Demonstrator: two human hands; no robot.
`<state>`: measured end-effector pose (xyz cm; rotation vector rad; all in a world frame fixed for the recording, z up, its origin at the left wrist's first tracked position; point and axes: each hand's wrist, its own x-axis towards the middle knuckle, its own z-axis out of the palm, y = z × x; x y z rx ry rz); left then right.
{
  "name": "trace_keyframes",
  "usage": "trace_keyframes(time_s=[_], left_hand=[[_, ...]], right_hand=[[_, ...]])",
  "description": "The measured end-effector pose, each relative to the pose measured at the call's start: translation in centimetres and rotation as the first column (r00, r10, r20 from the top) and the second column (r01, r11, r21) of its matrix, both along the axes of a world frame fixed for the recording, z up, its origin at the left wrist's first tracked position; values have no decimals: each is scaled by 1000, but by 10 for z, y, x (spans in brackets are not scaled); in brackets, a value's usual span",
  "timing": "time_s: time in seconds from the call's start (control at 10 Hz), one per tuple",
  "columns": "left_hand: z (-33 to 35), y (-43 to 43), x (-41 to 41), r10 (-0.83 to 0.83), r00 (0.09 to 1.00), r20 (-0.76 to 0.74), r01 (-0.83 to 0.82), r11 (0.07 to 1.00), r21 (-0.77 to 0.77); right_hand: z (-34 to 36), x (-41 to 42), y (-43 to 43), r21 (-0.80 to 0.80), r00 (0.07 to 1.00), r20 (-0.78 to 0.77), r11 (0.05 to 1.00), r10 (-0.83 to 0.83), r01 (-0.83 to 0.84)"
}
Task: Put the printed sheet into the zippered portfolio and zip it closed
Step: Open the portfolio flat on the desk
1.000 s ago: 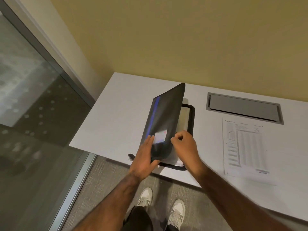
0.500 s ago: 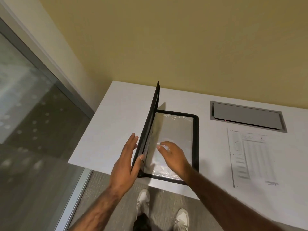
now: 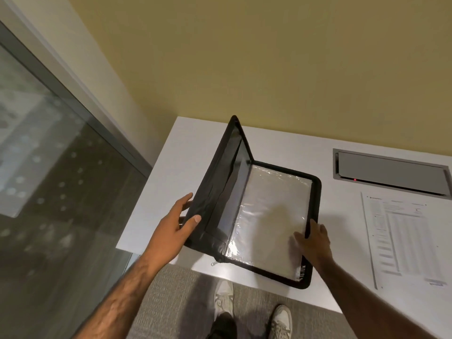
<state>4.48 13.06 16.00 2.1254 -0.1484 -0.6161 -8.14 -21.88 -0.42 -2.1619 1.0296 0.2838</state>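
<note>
**A:** cover of the portfolio (image 3: 215,192) is past upright now, leaning out toward 9 o'clock. Left hand (image 3: 176,228) is clamped on its near edge, thumb inside.

**B:** yep, and the right hand (image 3: 315,241) has slid off the clear sleeve (image 3: 271,211) to pinch the rim at 3 o'clock. Printed sheet (image 3: 406,241) lies flat on the table (image 3: 342,277), further out at 3 o'clock, untouched. Looks open enough to load it.
</note>
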Motion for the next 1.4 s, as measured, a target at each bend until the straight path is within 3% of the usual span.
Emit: trace_keyframes(time_s=[0.2,0.4,0.5,0.6,0.7,0.8,1.1,1.2,1.4], left_hand=[[17,-6,60,-30,996,-82,35,998,57],[5,1,78,-34,984,-177,38,999,19],[-5,13,73,-46,967,-252,47,999,-2],[-21,29,64,-18,951,-307,31,999,35],[-30,31,59,48,979,-198,-20,990,138],[-42,22,62,79,996,46,-89,960,266],[-103,16,79,142,974,178,-207,878,431],[-130,23,78,173,967,185,-239,870,431],[-161,36,53,253,907,336,-387,816,429]], right_hand=[[-4,12,-4,88,997,-2,993,-76,76],[-3,20,-7,120,985,10,978,-175,172],[-5,20,-7,74,994,-33,991,-106,108],[-7,18,-5,-24,984,-170,998,46,-51],[-2,17,2,-80,974,-205,990,94,-112],[-5,12,4,-122,979,-170,984,110,-132],[-7,15,0,-22,988,-130,996,78,-82],[-10,14,-2,-31,989,-135,997,62,-67],[-15,-1,1,-115,996,-83,993,29,-38]])
